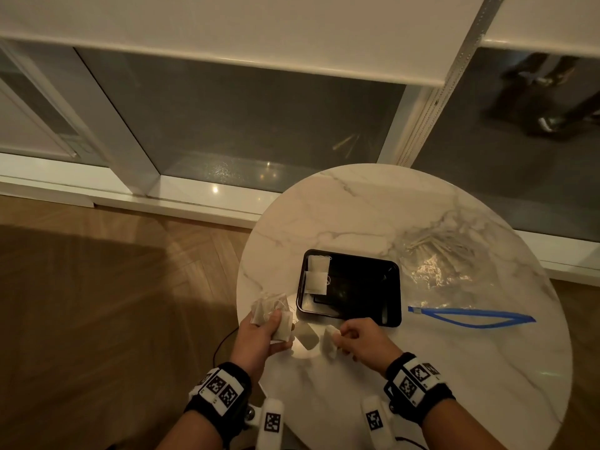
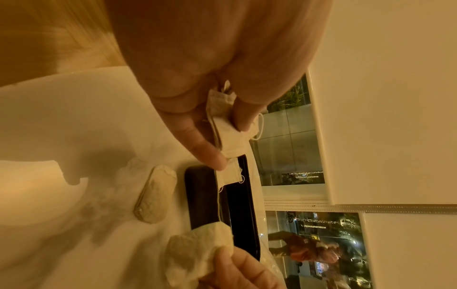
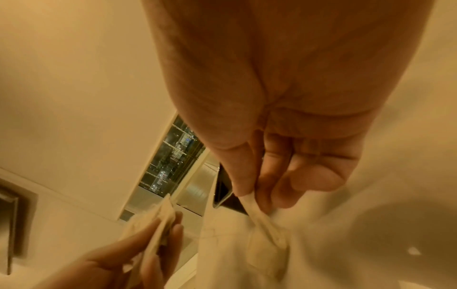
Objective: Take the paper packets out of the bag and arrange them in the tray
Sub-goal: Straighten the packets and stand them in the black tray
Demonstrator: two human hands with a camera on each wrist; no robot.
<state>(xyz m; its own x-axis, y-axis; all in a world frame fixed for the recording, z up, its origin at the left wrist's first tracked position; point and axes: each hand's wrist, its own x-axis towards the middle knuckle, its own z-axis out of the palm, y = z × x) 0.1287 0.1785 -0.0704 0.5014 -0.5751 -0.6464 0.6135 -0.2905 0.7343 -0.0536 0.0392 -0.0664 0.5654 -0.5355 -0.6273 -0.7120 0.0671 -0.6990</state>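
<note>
I count two paper packets lying in one black tray [image 1: 393, 287]: one [image 1: 318, 264] at its far left corner, one [image 1: 315, 282] just below it. One more packet [image 1: 306, 333] lies on the one round marble table [image 1: 357, 203]. My right hand [image 1: 363, 337] pinches one packet [image 1: 329, 341]. My left hand [image 1: 259, 332] holds a bunch of packets [image 1: 271, 311], number unclear. One clear bag [image 1: 451, 264] lies beside the tray.

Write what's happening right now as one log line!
left hand: holds packet bunch | right hand: pinches one packet | tray: two packets | bag: on table
</note>
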